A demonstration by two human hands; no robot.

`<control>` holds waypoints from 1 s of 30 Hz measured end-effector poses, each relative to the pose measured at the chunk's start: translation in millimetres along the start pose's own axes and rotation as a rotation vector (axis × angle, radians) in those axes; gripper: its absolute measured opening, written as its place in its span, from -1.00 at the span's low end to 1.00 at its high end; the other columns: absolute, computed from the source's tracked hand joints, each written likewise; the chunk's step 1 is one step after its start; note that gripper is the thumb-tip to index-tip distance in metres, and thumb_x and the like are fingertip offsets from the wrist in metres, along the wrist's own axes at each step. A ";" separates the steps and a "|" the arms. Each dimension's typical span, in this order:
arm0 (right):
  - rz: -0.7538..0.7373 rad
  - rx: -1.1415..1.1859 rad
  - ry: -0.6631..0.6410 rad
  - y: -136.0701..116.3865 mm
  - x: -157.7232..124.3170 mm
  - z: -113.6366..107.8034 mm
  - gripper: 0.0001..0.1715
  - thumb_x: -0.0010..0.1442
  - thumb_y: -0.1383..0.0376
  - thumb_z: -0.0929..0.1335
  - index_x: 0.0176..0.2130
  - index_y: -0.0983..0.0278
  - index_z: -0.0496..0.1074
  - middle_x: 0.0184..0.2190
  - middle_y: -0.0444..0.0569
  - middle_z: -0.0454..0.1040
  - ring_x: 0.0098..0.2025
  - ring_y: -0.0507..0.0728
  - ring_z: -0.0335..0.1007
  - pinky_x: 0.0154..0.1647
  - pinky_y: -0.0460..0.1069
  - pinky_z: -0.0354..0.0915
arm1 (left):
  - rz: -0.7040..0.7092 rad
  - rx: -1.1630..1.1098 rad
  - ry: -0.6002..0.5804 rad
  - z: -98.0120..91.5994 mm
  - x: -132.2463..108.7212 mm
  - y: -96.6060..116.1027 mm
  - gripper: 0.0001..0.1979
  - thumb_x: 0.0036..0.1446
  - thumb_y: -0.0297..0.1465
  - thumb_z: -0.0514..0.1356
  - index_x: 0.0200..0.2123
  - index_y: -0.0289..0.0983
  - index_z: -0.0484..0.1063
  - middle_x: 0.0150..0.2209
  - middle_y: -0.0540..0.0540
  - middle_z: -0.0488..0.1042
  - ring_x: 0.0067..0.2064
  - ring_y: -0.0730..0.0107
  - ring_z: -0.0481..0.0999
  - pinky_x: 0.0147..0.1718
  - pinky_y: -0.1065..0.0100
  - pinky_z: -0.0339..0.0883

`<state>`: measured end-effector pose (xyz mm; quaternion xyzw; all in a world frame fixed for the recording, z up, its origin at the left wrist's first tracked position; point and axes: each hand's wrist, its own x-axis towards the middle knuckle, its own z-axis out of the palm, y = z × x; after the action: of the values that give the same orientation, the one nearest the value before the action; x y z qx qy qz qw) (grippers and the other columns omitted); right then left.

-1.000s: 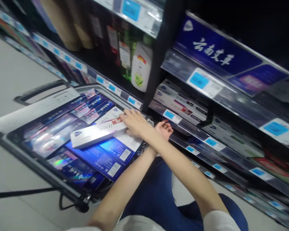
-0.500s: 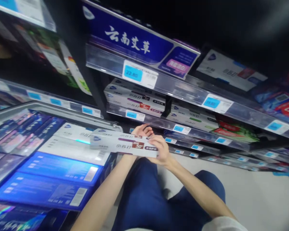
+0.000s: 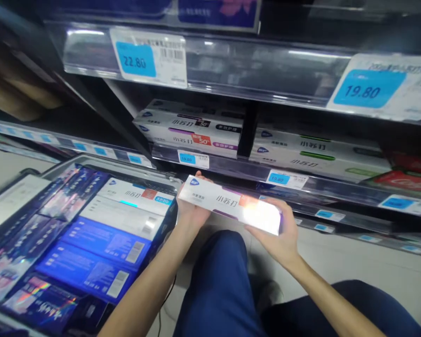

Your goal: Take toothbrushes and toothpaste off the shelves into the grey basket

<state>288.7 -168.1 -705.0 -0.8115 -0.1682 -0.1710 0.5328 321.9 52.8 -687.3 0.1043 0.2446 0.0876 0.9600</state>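
Observation:
A long white toothpaste box (image 3: pixel 231 206) lies level between my two hands, in front of the lower shelf. My left hand (image 3: pixel 189 210) grips its left end, fingers curled round it. My right hand (image 3: pixel 280 236) cups its right end from below. Just behind, on the shelf, sit stacked white boxes of the same kind (image 3: pixel 192 128). To my left an open case (image 3: pixel 101 224) holds blue and white toothpaste boxes.
Shelf rails carry blue price tags, 22.80 (image 3: pixel 135 59) and 19.80 (image 3: pixel 366 89). More white boxes with green print (image 3: pixel 319 152) lie right of a black divider (image 3: pixel 246 128). Red boxes (image 3: pixel 410 180) sit at far right. My blue-trousered knees (image 3: pixel 217 281) are below.
My right hand lifted the white box out of the case and carried it right; my left hand has taken its other end. The view swung from the case toward the shelf.

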 end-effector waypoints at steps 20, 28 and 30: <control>0.121 0.027 -0.200 11.3 5.6 8.8 -0.41 -0.07 0.29 0.56 -0.03 0.17 0.42 -0.04 0.02 0.47 0.01 0.24 0.44 0.04 0.16 0.39 | 0.085 0.042 -0.103 -5.1 2.2 3.9 -0.81 0.23 -0.38 0.08 -0.28 -0.29 0.48 -0.51 0.01 0.51 -0.42 0.46 0.51 -0.26 0.37 0.39; 0.129 0.002 -0.226 13.7 7.4 14.9 -0.39 -0.09 0.27 0.56 -0.03 0.18 0.41 -0.05 0.02 0.47 -0.01 0.23 0.43 0.01 0.14 0.38 | 0.072 0.030 -0.124 -5.6 5.3 7.9 -0.75 0.27 -0.36 0.02 -0.29 -0.27 0.49 -0.49 -0.02 0.50 -0.40 0.43 0.50 -0.26 0.35 0.40; 0.145 0.005 -0.233 12.9 7.2 15.8 -0.39 -0.08 0.26 0.56 -0.03 0.18 0.41 -0.04 0.02 0.47 -0.01 0.23 0.42 0.02 0.14 0.38 | 0.063 0.026 -0.128 -6.6 5.6 8.7 -0.74 0.27 -0.35 0.02 -0.29 -0.27 0.49 -0.48 -0.01 0.50 -0.39 0.44 0.50 -0.25 0.36 0.39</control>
<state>302.5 -157.7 -718.0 -0.8347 -0.1704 -0.0361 0.5224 322.5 63.5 -693.4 0.1298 0.1806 0.1080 0.9689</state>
